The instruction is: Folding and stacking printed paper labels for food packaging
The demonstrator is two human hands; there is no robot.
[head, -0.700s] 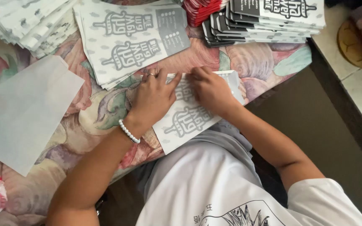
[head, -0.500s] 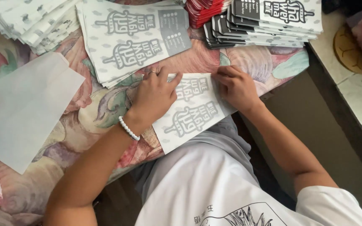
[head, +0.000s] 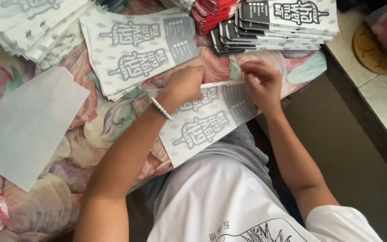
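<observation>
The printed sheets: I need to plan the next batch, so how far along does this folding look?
Done: a stack of folded dark pieces lies at the top right. In hand: the left hand and right hand press one printed sheet at the table edge. Left: a flat pile beside it and another pile at the top left look unfolded.

One head-worn camera looks steeply down, close over the flowered table [head: 113, 130] edge.

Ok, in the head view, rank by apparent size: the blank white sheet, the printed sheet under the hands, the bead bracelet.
1. Blank white sheet and printed sheet: look about alike; the hands cover part of the printed one, so I won't rank them.
2. Bead bracelet: clearly smallest.
</observation>
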